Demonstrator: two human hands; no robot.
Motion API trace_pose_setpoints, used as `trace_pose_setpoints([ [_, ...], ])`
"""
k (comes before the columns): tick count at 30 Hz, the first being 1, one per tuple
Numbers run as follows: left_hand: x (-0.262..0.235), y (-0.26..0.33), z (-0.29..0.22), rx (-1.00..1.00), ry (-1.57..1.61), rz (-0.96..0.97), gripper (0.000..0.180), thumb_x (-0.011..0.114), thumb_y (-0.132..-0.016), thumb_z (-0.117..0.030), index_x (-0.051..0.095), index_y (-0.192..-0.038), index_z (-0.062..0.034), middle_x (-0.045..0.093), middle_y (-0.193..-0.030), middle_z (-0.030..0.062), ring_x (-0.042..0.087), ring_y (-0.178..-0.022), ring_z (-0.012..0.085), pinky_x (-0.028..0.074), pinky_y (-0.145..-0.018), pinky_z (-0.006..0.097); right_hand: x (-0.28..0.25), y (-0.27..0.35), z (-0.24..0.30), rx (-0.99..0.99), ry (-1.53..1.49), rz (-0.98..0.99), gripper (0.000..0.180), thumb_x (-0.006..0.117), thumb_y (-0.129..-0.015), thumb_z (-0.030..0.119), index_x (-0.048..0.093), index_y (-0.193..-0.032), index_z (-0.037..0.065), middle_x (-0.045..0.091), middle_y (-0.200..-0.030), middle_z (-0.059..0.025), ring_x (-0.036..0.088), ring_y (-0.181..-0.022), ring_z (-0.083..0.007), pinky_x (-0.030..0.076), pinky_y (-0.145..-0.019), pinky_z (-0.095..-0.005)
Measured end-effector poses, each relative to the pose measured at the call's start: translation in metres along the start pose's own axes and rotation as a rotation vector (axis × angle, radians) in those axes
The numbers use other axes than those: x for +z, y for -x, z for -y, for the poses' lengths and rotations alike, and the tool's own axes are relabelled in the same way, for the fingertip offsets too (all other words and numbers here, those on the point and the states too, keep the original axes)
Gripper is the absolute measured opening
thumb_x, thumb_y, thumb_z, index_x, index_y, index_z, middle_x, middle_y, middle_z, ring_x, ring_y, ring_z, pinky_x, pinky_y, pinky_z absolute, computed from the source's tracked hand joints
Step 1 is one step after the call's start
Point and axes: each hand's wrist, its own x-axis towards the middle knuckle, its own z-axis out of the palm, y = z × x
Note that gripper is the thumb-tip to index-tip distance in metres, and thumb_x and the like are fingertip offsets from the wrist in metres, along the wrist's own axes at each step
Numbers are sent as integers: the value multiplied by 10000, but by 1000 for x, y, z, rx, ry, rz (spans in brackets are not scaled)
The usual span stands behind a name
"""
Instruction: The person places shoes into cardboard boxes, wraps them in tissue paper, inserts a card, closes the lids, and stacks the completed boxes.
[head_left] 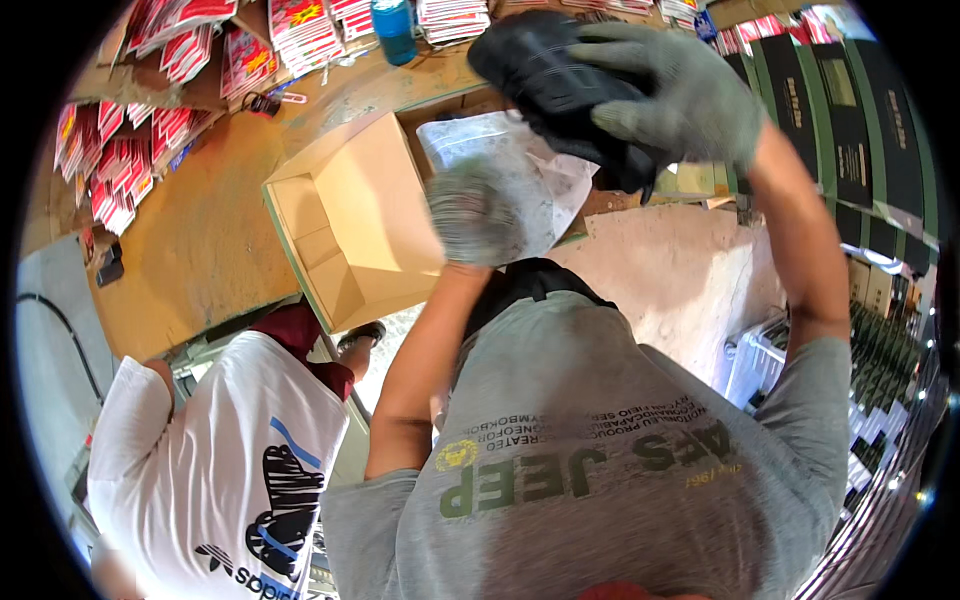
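Observation:
My right hand, in a grey knit glove, grips a black shoe and holds it up above an open cardboard box. Its thumb and fingers are on either side of the shoe, whose far end points left. My left hand, also gloved, is smeared by motion, so its fingers cannot be made out. It is over the near left part of the crumpled white wrapping paper in the box. The box's tan lid stands open to the left, its inside showing.
Bundles of red and white printed cards line the back of the wooden table, beside a blue bottle. Black-and-green boxes are stacked at right. A person in a white shirt is close on my left.

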Motion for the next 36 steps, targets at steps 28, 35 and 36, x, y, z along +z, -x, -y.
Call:
trace_pose_setpoints([
  [28, 15, -16, -13, -384, -673, 306, 1219, 768, -614, -737, 328, -1556, -101, 42, -1623, 302, 57, -1493, 505, 95, -1213, 557, 298, 119, -28, 577, -137, -22, 968, 727, -772, 416, 290, -1543, 25, 66, -1620, -307, 379, -1363, -527, 424, -1079, -507],
  [35, 40, -36, -25, -362, -713, 287, 1214, 803, -599, -704, 342, -1551, -108, 37, -1618, 313, 81, -1491, 504, 116, -1219, 522, 280, 112, -59, 517, -32, -117, 829, 663, -814, 406, 399, -1493, 10, 122, -1611, -308, 274, -1440, -481, 293, -1153, -554],
  [36, 43, -34, -19, -337, -740, 265, 1218, 807, -587, -708, 354, -1545, -108, 53, -1613, 323, 95, -1488, 506, 127, -1220, 506, 283, 112, -63, 499, -41, -112, 830, 656, -821, 416, 394, -1495, 9, 122, -1611, -308, 263, -1444, -485, 285, -1153, -566],
])
